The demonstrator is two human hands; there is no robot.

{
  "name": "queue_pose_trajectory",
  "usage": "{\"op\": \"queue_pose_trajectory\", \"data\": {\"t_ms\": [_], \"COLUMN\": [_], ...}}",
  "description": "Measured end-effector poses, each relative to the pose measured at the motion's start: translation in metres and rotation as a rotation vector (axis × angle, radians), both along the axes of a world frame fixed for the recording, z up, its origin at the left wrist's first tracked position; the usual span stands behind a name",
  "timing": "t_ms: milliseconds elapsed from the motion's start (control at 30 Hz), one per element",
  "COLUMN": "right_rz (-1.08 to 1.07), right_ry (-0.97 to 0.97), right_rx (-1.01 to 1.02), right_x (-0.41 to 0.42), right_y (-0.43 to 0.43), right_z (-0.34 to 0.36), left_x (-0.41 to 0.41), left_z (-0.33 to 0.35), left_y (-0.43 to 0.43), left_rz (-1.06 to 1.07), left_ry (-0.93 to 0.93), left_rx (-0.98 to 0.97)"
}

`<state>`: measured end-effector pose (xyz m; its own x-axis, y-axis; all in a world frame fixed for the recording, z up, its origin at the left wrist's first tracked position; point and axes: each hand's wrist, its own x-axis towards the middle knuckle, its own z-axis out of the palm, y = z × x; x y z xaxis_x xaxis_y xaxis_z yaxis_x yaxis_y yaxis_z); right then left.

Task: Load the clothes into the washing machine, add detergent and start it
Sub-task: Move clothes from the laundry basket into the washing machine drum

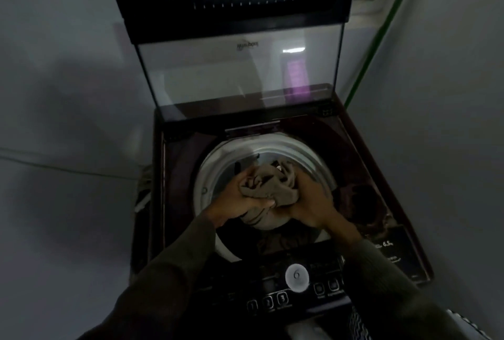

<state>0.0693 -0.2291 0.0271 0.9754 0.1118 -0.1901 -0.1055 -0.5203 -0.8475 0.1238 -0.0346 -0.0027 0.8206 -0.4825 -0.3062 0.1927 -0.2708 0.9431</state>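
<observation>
One top-load washing machine (272, 127), dark maroon body, its one glass lid (240, 72) raised upright at the back. One round drum (218, 165) with a metal rim, open to view. Two hands over the drum opening, both in dark sleeves (169, 271). One bundle of brown clothes (263, 185) bunched between them, above the drum and partly inside its rim. Left hand (240, 200) grips the bundle's left side, fingers curled around the cloth. Right hand (308, 203) grips the right side, fingers wrapped into the folds. Hands nearly touching at the bottom of the bundle. More dark fabric visible lower in the drum, count unclear in the dim light. One control panel (294, 285) at the machine's near edge: one round display (296, 277) reading 6, three numbered buttons (268, 302) on its left marked 1, 2, 3, at least two more buttons on its right, partly hidden by the right sleeve. One green pipe (381, 37) running up the wall on the right.
</observation>
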Motion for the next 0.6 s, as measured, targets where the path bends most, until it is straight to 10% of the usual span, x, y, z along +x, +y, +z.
{"op": "queue_pose_trajectory", "data": {"t_ms": [300,600], "right_rz": [0.102,0.186], "right_ry": [0.245,0.424], "right_rx": [-0.432,-0.455], "right_x": [0.031,0.038], "right_y": [0.030,0.029], "right_z": [-0.082,-0.119], "left_x": [0.017,-0.004], "left_z": [-0.066,-0.102], "left_y": [0.008,-0.008], "left_rz": [-0.161,-0.193], "left_ry": [-0.173,-0.018], "left_rx": [0.576,0.645]}}
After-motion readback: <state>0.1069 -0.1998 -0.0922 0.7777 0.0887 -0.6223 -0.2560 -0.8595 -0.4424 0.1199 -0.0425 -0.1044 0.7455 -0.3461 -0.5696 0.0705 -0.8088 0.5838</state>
